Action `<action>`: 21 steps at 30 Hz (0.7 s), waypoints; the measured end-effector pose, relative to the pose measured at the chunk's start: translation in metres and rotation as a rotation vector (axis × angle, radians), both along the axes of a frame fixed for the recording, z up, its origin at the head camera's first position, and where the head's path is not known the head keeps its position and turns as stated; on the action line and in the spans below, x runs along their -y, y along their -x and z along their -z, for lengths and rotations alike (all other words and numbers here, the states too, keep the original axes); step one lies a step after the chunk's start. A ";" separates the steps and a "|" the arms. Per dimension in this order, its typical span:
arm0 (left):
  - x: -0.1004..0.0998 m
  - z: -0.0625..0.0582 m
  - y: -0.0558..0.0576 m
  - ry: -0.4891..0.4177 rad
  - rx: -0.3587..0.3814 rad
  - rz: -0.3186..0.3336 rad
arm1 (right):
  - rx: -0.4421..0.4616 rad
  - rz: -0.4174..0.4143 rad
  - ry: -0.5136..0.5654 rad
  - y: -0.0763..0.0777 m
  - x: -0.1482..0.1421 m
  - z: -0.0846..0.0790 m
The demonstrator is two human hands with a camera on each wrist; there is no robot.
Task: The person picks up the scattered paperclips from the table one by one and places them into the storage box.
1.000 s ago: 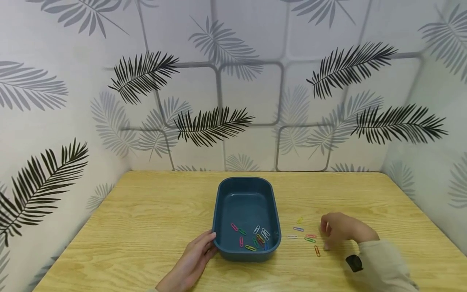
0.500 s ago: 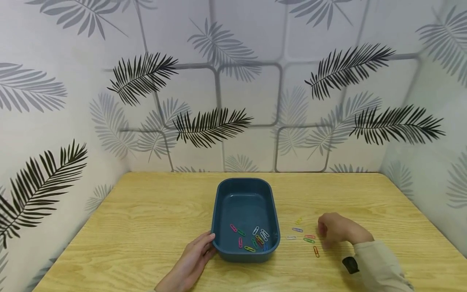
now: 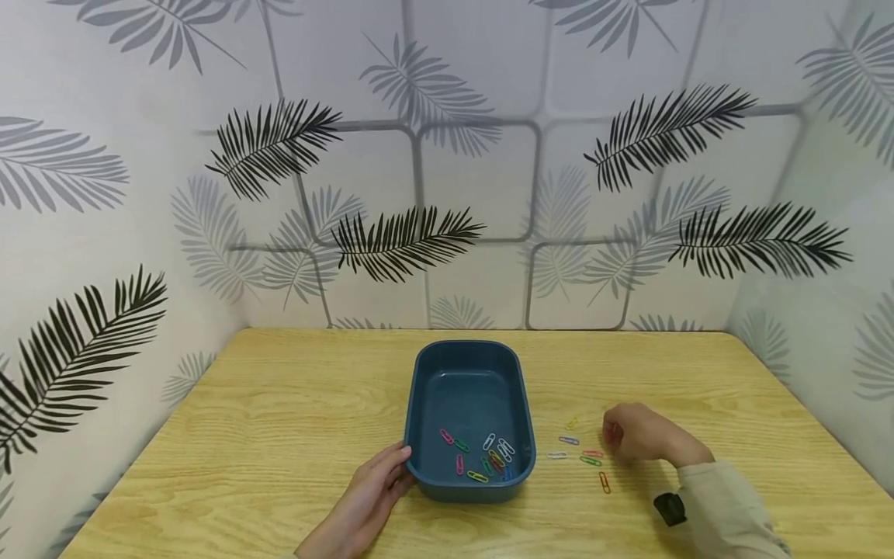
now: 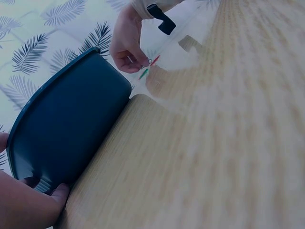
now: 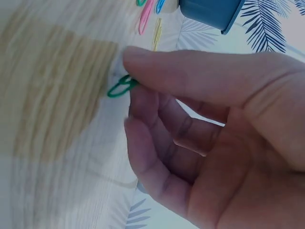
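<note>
My left hand (image 3: 370,493) grips the near left corner of a dark blue plastic bin (image 3: 469,493), thumb at the rim and fingers against the outer wall. Over the table to the bin's right, my right hand (image 3: 646,436) pinches a green paper clip (image 5: 120,88) between thumb and index finger, as the right wrist view shows. In the head view that clip is hidden behind the hand. Between bin and right hand lie loose paper clips: yellow (image 3: 573,423), purple (image 3: 569,440), white (image 3: 557,456), pink (image 3: 592,453), green (image 3: 590,461) and orange-red (image 3: 604,482).
Inside the bin, several coloured paper clips (image 3: 478,476) lie scattered toward the near end. The wood-grain table (image 3: 279,419) meets a leaf-patterned wall (image 3: 482,287) at the back, with similar walls on both sides.
My right hand has shifted slightly left toward the loose clips, its fingers drawn closer together. The left hand and the bin stay in place.
</note>
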State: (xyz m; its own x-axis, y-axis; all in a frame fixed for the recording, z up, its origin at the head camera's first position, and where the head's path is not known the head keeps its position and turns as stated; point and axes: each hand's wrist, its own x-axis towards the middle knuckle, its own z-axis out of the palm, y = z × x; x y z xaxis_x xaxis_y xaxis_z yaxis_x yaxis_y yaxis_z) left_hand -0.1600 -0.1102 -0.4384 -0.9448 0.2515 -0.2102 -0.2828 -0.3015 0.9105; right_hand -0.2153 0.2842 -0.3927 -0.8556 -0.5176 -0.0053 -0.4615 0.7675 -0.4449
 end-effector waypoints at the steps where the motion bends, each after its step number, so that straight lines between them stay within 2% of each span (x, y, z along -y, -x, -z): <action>1: 0.000 0.000 0.000 -0.001 -0.001 -0.001 | -0.019 -0.016 0.000 0.000 0.000 0.000; 4: 0.000 0.000 0.000 -0.004 -0.005 -0.008 | -0.059 -0.053 0.009 0.002 0.000 0.000; 15: -0.001 0.001 0.000 -0.007 -0.008 -0.009 | -0.097 0.003 0.037 0.006 0.003 0.002; 18: 0.000 0.002 0.000 -0.007 -0.007 -0.007 | -0.042 0.034 0.094 0.008 0.006 0.002; 21: 0.001 0.002 0.000 -0.008 -0.007 -0.013 | 0.035 0.062 0.195 0.009 0.010 -0.001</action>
State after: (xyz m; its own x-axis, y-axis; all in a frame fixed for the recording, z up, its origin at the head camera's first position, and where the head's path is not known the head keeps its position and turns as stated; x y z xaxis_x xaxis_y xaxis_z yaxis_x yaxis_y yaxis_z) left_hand -0.1604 -0.1113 -0.4400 -0.9494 0.2406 -0.2018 -0.2727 -0.3127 0.9099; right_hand -0.2241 0.2740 -0.3914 -0.8867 -0.4584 0.0595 -0.3979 0.6915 -0.6029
